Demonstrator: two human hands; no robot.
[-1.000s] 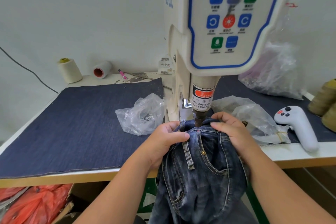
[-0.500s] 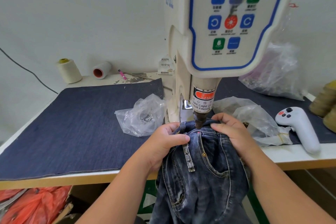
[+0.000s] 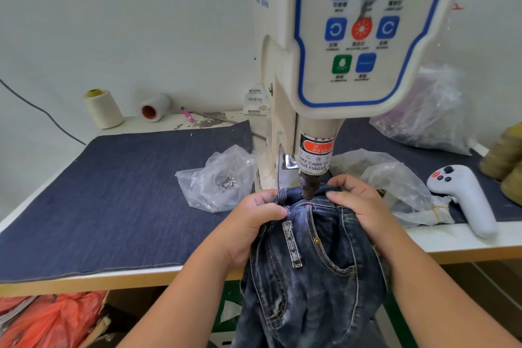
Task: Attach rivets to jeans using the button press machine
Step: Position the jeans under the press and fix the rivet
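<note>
The jeans (image 3: 313, 268) lay bunched under the press (image 3: 333, 45), its punch (image 3: 308, 191) seemingly touching the waistband. The left hand (image 3: 251, 223) gripped the denim left of the punch; the right hand (image 3: 358, 206) gripped it on the right.

Both hands grip a pair of dark washed jeans (image 3: 310, 277) at the waistband under the button press machine (image 3: 333, 45); the left hand (image 3: 251, 223) pinches the denim left of the brown punch tip (image 3: 308, 189), the right hand (image 3: 358, 206) holds it on the right; a red dot of light (image 3: 307, 207) shows on the fabric just below the tip; a brass rivet (image 3: 317, 240) sits at the pocket corner; a clear bag of metal rivets (image 3: 220, 178) lies on the denim-covered table (image 3: 99, 192) to the left; a white handheld controller (image 3: 463, 195) lies to the right.
</note>
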